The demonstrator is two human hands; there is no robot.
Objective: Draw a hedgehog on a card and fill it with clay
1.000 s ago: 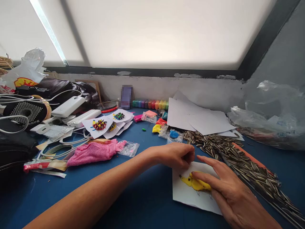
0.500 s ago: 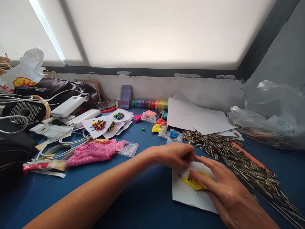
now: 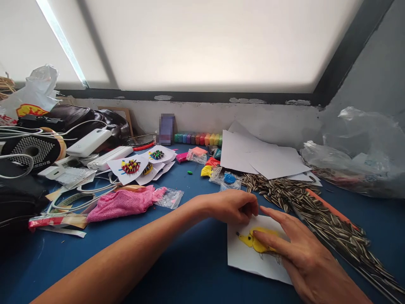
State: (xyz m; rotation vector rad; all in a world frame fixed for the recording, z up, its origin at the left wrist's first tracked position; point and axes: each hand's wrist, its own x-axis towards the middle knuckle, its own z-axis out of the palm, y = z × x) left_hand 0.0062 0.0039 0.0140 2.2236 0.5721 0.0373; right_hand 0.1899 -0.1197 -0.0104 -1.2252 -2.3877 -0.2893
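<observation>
A white sheet of paper [image 3: 243, 261] lies on the blue table, with a flat yellow clay animal [image 3: 246, 240] on it that has a pointed snout, dark nose and dark eye. Thin drawn legs show beneath its body. My right hand [image 3: 305, 249] is open, its fingers stretched over the clay body and touching it, covering the rear part. At the sheet's upper edge rests my left hand [image 3: 234, 205], closed with curled fingers; what is inside them, if anything, is hidden.
Striped sunflower seeds [image 3: 325, 219] spread along the right, beside white sheets [image 3: 259, 156]. Opened clay packets [image 3: 229, 178] lie ahead. Finished clay pictures [image 3: 129, 166], a pink cloth [image 3: 122, 204], white cables and power banks [image 3: 89, 142] crowd the left. A plastic bag [image 3: 357, 164] stands far right.
My right hand's fingers have shifted slightly right on the yellow clay, so a bit more of the drawn legs shows. The left hand stays closed in place.
</observation>
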